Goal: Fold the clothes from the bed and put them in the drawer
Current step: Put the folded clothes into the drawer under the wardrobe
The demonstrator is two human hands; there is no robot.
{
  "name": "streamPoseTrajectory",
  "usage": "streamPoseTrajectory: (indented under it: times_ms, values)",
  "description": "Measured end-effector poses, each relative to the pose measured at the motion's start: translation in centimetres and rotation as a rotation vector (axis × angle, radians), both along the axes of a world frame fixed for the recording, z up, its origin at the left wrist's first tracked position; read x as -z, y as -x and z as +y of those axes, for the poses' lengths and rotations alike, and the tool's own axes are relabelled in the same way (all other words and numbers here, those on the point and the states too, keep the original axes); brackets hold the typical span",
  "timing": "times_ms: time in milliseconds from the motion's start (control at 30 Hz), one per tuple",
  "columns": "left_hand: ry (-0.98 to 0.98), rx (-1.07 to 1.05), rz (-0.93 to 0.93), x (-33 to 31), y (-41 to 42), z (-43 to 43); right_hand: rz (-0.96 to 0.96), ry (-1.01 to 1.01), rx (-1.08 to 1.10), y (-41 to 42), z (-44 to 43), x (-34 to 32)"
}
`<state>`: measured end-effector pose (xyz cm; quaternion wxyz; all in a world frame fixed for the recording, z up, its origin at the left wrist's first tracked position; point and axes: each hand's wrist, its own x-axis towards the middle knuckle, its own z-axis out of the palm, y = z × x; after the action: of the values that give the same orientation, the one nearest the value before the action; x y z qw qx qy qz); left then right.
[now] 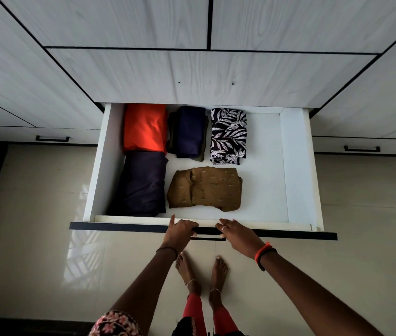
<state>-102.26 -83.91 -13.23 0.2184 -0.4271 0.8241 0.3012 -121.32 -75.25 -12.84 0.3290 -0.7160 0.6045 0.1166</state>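
A white drawer (297,166) stands pulled out of the wardrobe. Folded clothes lie inside it: an orange piece (144,127) at the back left, a dark navy piece (141,183) in front of it, a small navy stack (188,130), a black-and-white leaf-print piece (228,134), and a brown patterned piece (204,187) near the front. My left hand (180,232) curls its fingers over the drawer's dark front edge (119,226), thumb raised. My right hand (235,232) rests on the same edge with fingers stretched out, just above the black handle (207,238).
The right third of the drawer floor (264,166) is bare. Shut white wardrobe doors (192,76) rise behind it, and shut drawers with black handles (52,138) flank it. My bare feet (201,267) stand on glossy beige tiles below the drawer front.
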Motion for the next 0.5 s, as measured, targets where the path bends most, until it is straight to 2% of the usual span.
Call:
streamPoseTrajectory:
  times_ms: [200,500]
  values:
    - [0.069,-0.117,0.041,-0.1,1.4,-1.4,-0.014,0.017,0.023,0.9,-2.4,0.2]
    - [0.199,-0.115,0.062,0.2,2.7,-2.6,0.077,0.033,0.036,1.7,-4.9,-0.8]
